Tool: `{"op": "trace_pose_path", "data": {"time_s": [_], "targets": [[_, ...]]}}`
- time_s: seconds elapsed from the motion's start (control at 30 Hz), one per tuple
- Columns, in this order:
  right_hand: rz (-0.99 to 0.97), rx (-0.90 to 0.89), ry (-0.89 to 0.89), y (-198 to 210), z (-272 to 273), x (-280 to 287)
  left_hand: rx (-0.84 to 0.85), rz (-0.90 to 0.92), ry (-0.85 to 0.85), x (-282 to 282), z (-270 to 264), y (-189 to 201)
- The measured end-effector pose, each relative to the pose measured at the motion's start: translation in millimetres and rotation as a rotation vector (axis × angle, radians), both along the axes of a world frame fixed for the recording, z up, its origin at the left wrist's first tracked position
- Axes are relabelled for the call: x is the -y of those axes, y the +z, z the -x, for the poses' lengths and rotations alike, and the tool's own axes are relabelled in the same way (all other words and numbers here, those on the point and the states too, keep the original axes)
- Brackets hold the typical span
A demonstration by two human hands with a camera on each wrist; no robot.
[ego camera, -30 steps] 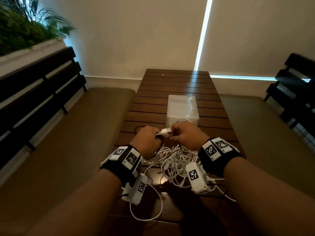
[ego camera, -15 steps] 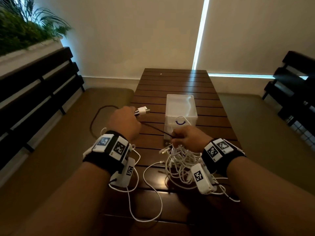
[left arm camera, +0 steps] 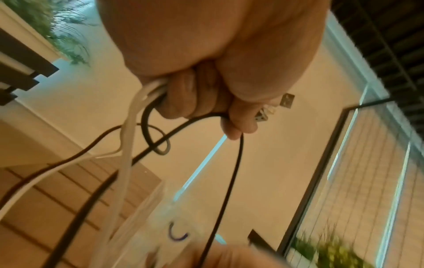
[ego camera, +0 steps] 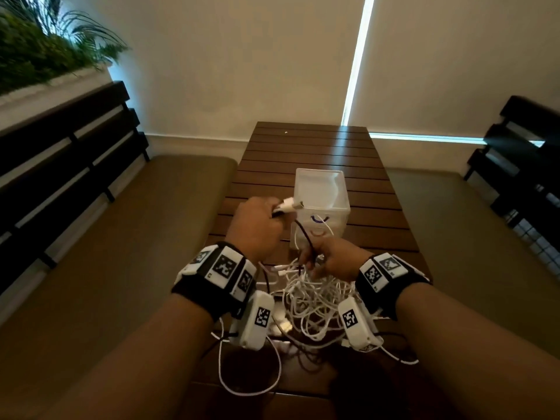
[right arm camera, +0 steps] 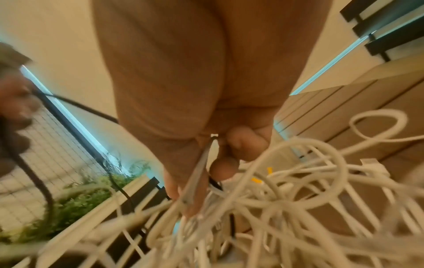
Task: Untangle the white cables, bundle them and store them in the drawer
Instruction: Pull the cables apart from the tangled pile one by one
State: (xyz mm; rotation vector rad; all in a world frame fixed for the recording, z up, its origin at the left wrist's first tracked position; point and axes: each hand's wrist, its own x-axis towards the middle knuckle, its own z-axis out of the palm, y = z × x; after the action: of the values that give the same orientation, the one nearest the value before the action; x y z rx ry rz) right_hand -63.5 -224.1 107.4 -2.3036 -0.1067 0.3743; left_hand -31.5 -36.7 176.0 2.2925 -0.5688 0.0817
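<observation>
The tangle of white cables (ego camera: 315, 298) lies on the desk (ego camera: 312, 147) directly under and just behind my right hand (ego camera: 333, 262), spilling back between my two wrists. My right hand is low, knuckles up, fingers curled down into the top of the pile; the wrist view shows my fingertips (right arm camera: 223, 170) pinching a strand, with white loops (right arm camera: 298, 190) crowding below them. A thin black cable (ego camera: 304, 237) rises from that hand up to my left hand (ego camera: 257, 228), which is raised higher and a little farther out, to the left of the pile. My left hand is closed in a fist around several cable ends: white connectors (ego camera: 288, 205) stick out past my thumb, and in the wrist view a metal USB plug (left arm camera: 286, 100) shows beyond my knuckles while white strands (left arm camera: 128, 145) and the black cable (left arm camera: 234, 172) hang from the fist. Just beyond both hands stands a translucent white drawer box (ego camera: 321, 201), its front touching the far edge of the pile; it carries a small dark curved mark (ego camera: 319, 219), which I cannot read as any word. Black-and-white square markers sit on both wrist bands (ego camera: 224, 268).
</observation>
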Motion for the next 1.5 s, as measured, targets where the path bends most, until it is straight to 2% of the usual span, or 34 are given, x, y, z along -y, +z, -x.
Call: {"op": "trace_pose_path", "data": {"time_s": [0.07,0.23,0.3,0.37,0.4,0.53,0.63,0.7,0.8,0.87,0.97,1.03,1.13,1.2,1.3,1.37,1.5], "targets": [[-0.057,-0.029,-0.026,-5.7,3.2,5.5,0.039,0.079,0.047,-4.7,-8.2,11.5],[-0.14,0.079,-0.2,10.8,1.4,8.3,0.013,-0.074,0.019,-10.2,-10.5,11.1],[0.004,0.201,-0.262,23.1,-3.9,8.8,0.007,-0.049,0.004,-7.9,-8.5,9.8],[0.146,0.304,-0.227,36.2,-7.1,3.5,-0.029,0.023,-0.03,-6.3,-6.6,9.4],[0.141,0.325,-0.185,41.7,-7.7,-1.4,-0.041,0.057,-0.049,-4.4,-5.4,10.2],[-0.118,0.231,-0.097,35.2,-9.8,-17.9,-0.047,0.159,-0.084,-1.7,-0.6,20.0],[-0.055,0.093,-0.068,12.7,-6.8,-13.7,-0.012,0.266,0.006,-10.6,-6.1,27.5],[0.03,0.078,-0.071,7.1,-6.7,-12.0,0.039,0.169,0.084,-19.8,-8.7,27.4],[0.256,0.144,-0.072,15.4,-12.0,-13.4,0.07,-0.259,0.29,-36.4,-17.1,16.1],[0.418,0.197,-0.063,24.3,-14.8,-16.9,0.05,-0.429,0.353,-41.1,-15.3,9.2],[0.629,0.274,-0.031,32.2,-16.3,-25.8,0.04,-0.419,0.167,-20.5,0.3,-1.9],[0.692,0.284,-0.057,35.7,-18.0,-33.6,-0.009,-0.393,0.024,-0.3,10.7,-12.4],[0.625,0.3,-0.103,37.2,-19.0,-35.8,-0.097,-0.402,0.006,11.9,6.0,-25.2],[0.513,0.255,-0.091,35.6,-14.4,-30.3,-0.135,-0.34,-0.001,11.1,-1.0,-28.2],[0.294,0.143,-0.056,28.6,-3.0,-17.6,-0.091,-0.248,-0.019,12.1,-4.5,-27.7],[0.245,0.102,-0.047,24.4,0.6,-12.5,-0.043,-0.236,-0.031,13.7,-2.6,-27.0],[0.216,0.223,-0.072,26.7,-2.7,-14.2,-0.011,-0.223,0.017,8.6,-3.3,-27.6]]}}
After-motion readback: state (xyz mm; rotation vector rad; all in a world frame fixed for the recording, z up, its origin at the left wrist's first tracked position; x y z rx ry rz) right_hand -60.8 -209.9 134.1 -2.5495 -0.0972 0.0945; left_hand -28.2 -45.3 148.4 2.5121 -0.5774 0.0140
